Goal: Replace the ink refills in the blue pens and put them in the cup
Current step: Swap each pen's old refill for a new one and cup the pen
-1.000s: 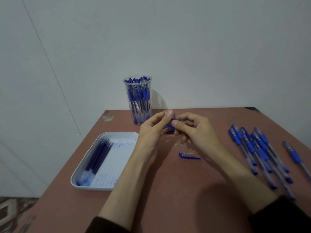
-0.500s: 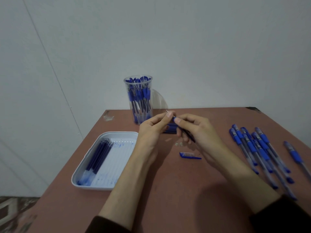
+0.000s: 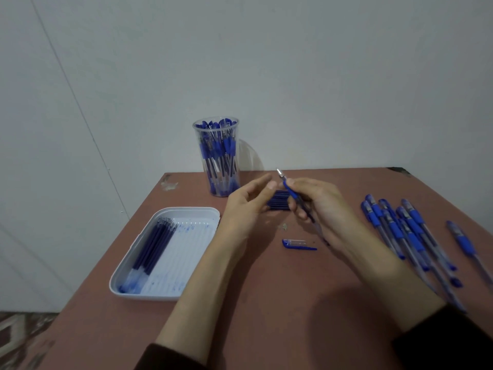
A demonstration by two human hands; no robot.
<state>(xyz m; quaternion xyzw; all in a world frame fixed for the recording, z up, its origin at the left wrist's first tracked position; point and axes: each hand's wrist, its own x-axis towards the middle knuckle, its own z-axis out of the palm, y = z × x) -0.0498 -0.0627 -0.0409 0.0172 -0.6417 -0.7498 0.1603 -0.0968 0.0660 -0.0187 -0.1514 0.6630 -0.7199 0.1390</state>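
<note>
My right hand (image 3: 324,206) grips an uncapped blue pen (image 3: 292,192), its metal tip pointing up and to the left. My left hand (image 3: 244,206) hovers just left of the tip with loosely curled fingers that hold nothing. A blue pen cap (image 3: 298,244) lies on the table below the hands. A dark blue bundle of refills (image 3: 278,200) lies on the table behind my hands, partly hidden. The clear cup (image 3: 219,158) at the back stands full of blue pens. Several capped blue pens (image 3: 408,233) lie at the right.
A white tray (image 3: 138,289) at the left holds several dark refills (image 3: 154,248) along its left side, with ink smears on its floor. The brown table (image 3: 266,316) ends at the left near the tray. A pale wall rises behind the cup.
My left hand has let go of the pen tip and drawn slightly left. My right hand has tilted the pen so its tip stands higher.
</note>
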